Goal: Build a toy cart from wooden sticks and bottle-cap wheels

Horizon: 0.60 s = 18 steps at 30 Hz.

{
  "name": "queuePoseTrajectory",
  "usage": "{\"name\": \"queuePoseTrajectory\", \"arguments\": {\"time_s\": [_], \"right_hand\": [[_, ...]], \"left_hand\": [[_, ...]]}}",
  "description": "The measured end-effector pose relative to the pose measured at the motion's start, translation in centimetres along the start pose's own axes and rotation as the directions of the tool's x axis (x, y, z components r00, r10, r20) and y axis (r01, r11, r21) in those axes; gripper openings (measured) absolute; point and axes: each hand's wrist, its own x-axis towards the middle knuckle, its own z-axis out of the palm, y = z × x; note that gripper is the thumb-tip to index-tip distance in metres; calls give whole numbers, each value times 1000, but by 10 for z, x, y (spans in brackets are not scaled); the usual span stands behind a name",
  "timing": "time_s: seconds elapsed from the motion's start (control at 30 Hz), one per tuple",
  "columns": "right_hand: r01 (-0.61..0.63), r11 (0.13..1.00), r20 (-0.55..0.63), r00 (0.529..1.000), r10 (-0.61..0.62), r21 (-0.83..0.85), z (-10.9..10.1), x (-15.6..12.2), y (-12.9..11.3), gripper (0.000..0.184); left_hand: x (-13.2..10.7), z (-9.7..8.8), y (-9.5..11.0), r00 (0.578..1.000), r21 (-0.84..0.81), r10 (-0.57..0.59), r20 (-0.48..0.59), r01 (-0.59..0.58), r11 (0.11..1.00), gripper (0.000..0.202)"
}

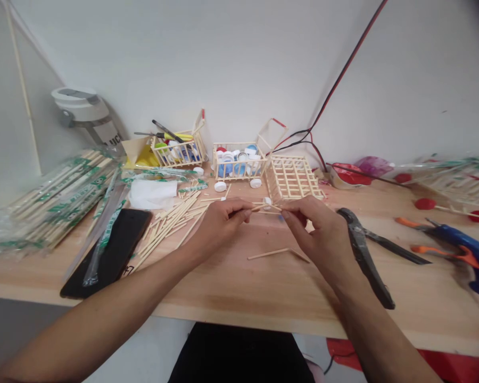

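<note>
Between my hands is a thin wooden stick [266,206], which seems bent near its middle. My left hand [232,214] pinches one end, thumb against fingers. The other end is pinched by my right hand [312,218]. Below them, a bent wooden stick [277,252] lies on the wooden table [231,298]. Just beyond my hands stand a small stick-built cart [239,169] filled with bottle caps and a stick lattice basket [295,178]. A white cap [267,201] shows behind the held stick.
Loose sticks [171,223] and a black phone [107,250] lie left, beside bagged sticks [64,197]. Behind them are a tumbler [88,119] and a second stick cart [179,151]. Right are black-handled pliers [363,250], a blue glue gun [463,244] and a red-filled container [349,175].
</note>
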Motion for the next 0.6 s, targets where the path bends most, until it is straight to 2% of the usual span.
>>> {"name": "queuePoseTrajectory", "arguments": {"time_s": [0.6], "right_hand": [[1, 1000, 24, 1000, 0, -8, 0, 1, 1, 9]], "left_hand": [[-1, -1, 1, 1000, 25, 21, 2, -21, 999, 19]]}}
